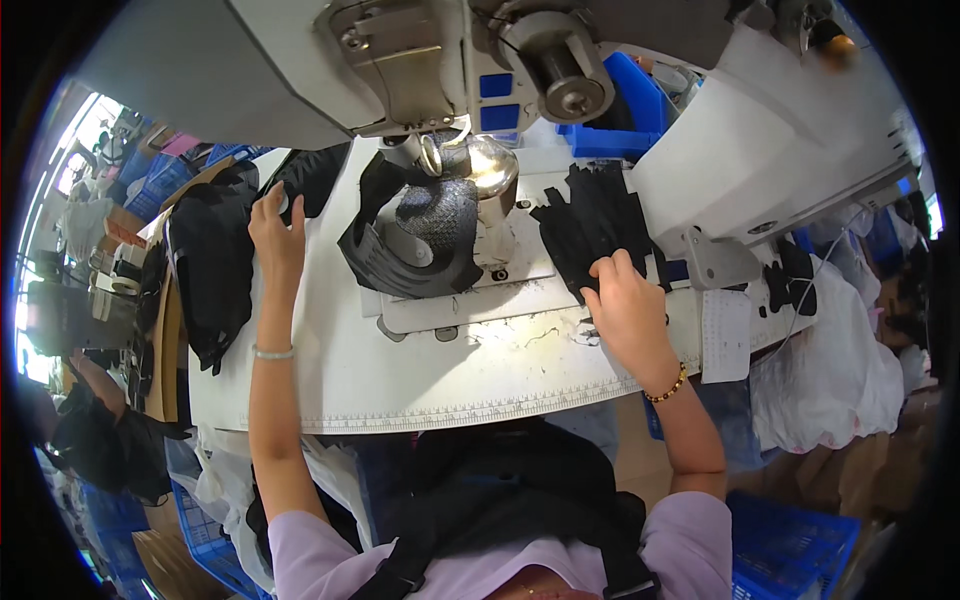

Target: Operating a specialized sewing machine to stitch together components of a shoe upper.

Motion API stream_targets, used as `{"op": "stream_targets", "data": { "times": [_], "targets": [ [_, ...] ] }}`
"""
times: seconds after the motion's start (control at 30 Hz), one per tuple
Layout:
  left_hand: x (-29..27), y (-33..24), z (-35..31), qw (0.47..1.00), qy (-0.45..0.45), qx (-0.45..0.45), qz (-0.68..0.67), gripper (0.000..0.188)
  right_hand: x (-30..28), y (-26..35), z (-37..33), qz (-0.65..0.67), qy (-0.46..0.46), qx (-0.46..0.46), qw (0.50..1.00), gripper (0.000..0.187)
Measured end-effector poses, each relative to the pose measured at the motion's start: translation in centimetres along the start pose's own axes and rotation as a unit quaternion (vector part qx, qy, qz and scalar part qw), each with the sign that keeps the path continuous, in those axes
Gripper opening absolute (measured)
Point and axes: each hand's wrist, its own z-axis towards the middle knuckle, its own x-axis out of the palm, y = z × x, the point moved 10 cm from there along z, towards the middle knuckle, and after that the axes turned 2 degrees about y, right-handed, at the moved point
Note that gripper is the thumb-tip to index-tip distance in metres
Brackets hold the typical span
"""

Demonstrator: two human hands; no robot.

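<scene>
At the left side of the white sewing table [345,375], my left hand [278,235] has its thumb and fingers curled at the edge of a black fabric piece [318,180]. A small greyish spot shows between the fingertips. On the right, my right hand [630,310] bends its fingers over the near end of a bunch of black fabric strips [592,215] and pinches there; the fingertips are partly hidden. Between my hands a black shoe upper [440,235] with mesh and a grey oval patch rests at the sewing machine's post [498,205], touched by neither hand.
The machine head [400,60] hangs above the work. More black pieces [212,255] lie at the table's left edge. A blue bin [632,105] stands behind the strips. A white plastic bag [830,360] and a blue crate [790,545] are at the right.
</scene>
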Motion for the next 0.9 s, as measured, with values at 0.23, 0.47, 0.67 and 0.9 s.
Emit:
{"op": "stream_targets", "data": {
  "times": [0.23, 0.47, 0.67, 0.9],
  "targets": [
    [-8.5, -17.9, -10.2, 0.881, -0.069, 0.427, -0.193, 0.051, 0.5, -0.8, 0.4, 0.038, 0.002, 0.000, 0.999, 0.020],
    [-5.7, -19.2, -7.1, 0.923, 0.021, 0.378, -0.068, 0.040, 0.2, -1.9, 1.2, 0.121, 0.028, 0.030, 0.992, 0.018],
    [-5.6, -19.6, -9.3, 0.907, 0.080, 0.372, -0.180, 0.034, -0.6, -1.8, 1.4, 0.152, 0.018, 0.027, 0.988, 0.014],
    [-5.5, -24.5, -13.6, 0.850, 0.118, 0.470, -0.209, 0.035, 1.9, 5.2, -1.9, 0.052, 0.056, -0.192, 0.978, 0.011]
  ]
}}
